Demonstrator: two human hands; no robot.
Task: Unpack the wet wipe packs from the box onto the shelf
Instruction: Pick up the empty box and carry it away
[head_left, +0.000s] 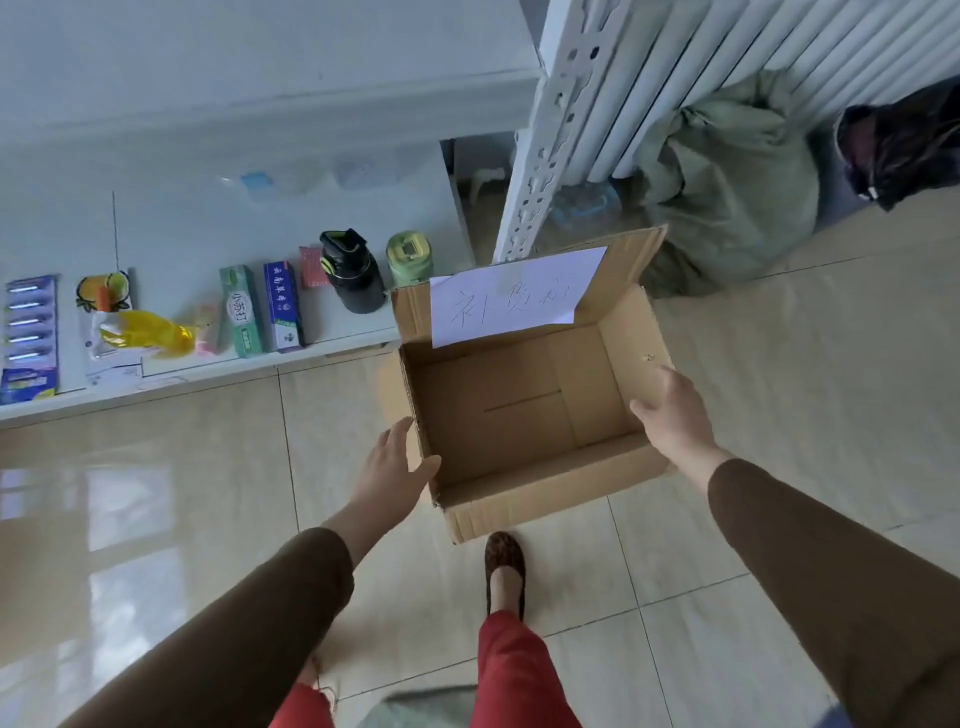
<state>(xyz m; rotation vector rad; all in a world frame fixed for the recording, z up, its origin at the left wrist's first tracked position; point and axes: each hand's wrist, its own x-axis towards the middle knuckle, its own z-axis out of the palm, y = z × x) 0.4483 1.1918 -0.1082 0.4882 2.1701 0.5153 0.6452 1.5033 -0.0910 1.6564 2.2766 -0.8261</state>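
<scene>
An open cardboard box (524, 415) sits low in front of me, and its inside is bare cardboard with no packs showing. A white sheet with handwriting (514, 299) is stuck to its far flap. My right hand (670, 410) grips the box's right wall, thumb inside and fingers over the outer side. My left hand (389, 467) lies with straight fingers beside the left wall, its thumb at the near left corner. The white shelf (208, 223) is to the left. Pale blurred packs (257, 182) lie at its back; I cannot tell what they are.
Along the shelf's front edge lie a blue blister card (28, 338), a yellow packet (145, 330), two toothpaste boxes (260, 309), a black bottle (350, 270) and a green bottle (409, 258). A white perforated post (540, 171), a radiator and a green sack (727, 176) stand behind the box. My foot (505, 571) is under it.
</scene>
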